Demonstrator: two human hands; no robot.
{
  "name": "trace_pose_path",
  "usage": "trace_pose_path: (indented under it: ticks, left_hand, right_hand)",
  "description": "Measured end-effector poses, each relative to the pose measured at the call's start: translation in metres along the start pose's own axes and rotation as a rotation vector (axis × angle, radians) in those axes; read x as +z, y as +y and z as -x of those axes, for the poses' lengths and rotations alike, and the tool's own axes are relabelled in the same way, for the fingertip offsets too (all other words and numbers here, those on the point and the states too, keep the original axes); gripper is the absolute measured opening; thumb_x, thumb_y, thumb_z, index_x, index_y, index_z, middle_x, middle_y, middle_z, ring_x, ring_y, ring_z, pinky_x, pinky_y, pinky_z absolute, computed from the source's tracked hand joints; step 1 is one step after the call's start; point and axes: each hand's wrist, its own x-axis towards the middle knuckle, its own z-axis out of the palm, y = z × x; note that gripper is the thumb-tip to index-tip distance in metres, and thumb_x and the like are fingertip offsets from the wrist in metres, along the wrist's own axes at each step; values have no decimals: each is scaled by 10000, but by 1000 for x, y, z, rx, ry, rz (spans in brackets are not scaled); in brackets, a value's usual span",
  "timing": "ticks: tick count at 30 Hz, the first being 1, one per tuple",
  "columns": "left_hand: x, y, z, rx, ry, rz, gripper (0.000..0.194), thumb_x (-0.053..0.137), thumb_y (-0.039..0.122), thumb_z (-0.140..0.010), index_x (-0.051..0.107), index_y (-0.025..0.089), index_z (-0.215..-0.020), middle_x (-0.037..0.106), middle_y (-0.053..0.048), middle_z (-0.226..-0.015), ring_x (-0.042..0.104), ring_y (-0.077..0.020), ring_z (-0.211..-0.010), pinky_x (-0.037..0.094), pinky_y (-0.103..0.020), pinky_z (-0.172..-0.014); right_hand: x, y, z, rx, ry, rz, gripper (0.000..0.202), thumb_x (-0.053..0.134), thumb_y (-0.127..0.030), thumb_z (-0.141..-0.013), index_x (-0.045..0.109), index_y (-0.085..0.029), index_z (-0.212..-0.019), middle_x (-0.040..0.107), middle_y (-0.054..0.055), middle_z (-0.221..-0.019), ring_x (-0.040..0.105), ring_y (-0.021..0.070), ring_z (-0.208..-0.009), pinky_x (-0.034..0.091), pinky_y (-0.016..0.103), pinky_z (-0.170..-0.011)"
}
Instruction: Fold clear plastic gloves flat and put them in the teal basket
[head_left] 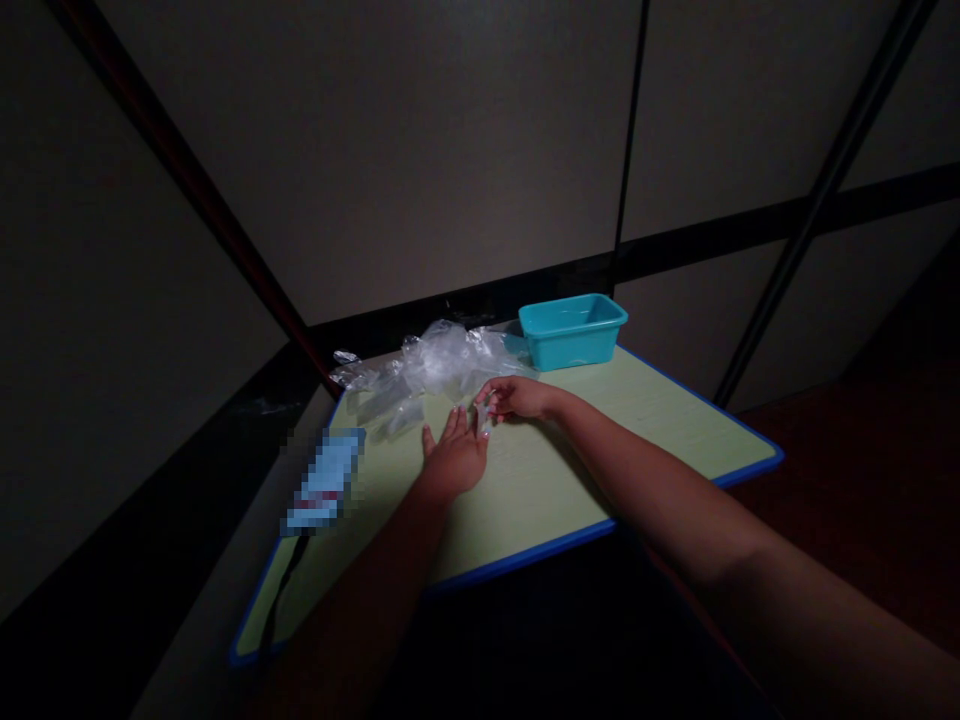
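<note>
My right hand (519,398) reaches in from the right, its fingers pinched on a small piece of clear plastic (481,416). Close beside it, my left hand (456,462) rests low over the tabletop with its fingers stretched and apart. Its thumb side is right by the plastic piece; whether it touches it I cannot tell. Just beyond both hands spreads a crumpled heap of clear plastic (442,360), thin and shiny, whose exact kind is not plain in this dim light.
A turquoise plastic basket (574,348) stands at the back of the pale yellow table (540,500), which has a blue edge. A blurred light-blue flat object (326,480) lies at the left with a dark strap (281,595) below it. Panelled walls close in behind.
</note>
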Motion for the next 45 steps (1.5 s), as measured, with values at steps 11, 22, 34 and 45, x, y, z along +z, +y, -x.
trace_pose_path:
  ticks: [11,22,34,45]
  left_hand:
    - [-1,-3,0,29,-22,-5,578,102,389,-925,267,162,-1430,143,-62,-1519,49,-205,-1406,52,-620,-1065]
    - [-4,-6,0,64,-67,12,583,101,418,-931,241,164,-1436,145,-80,-1521,27,-194,-1406,21,-591,-1073]
    - [-8,-6,2,125,-27,25,579,209,483,-920,280,210,-1425,178,-82,-1515,62,-236,-1404,43,-594,-1067]
    - [-23,-11,-2,41,303,294,526,451,480,-853,504,172,-1276,438,-112,-1397,312,-238,-1334,207,-447,-1084]
  right_hand:
    - [-6,3,-2,-260,131,372,417,725,-149,-554,644,-149,-963,578,-17,-816,421,66,-592,355,210,-571]
    - [-6,7,-4,-215,42,-35,328,790,-335,-550,615,-116,-720,609,-8,-683,498,92,-639,367,247,-645]
    - [-5,7,-4,-147,34,-64,291,797,-298,-514,651,-113,-684,623,-12,-637,501,86,-599,371,236,-619]
    - [-4,4,-1,-160,24,-31,241,775,-277,-535,669,-118,-682,646,-3,-660,531,103,-636,402,262,-701]
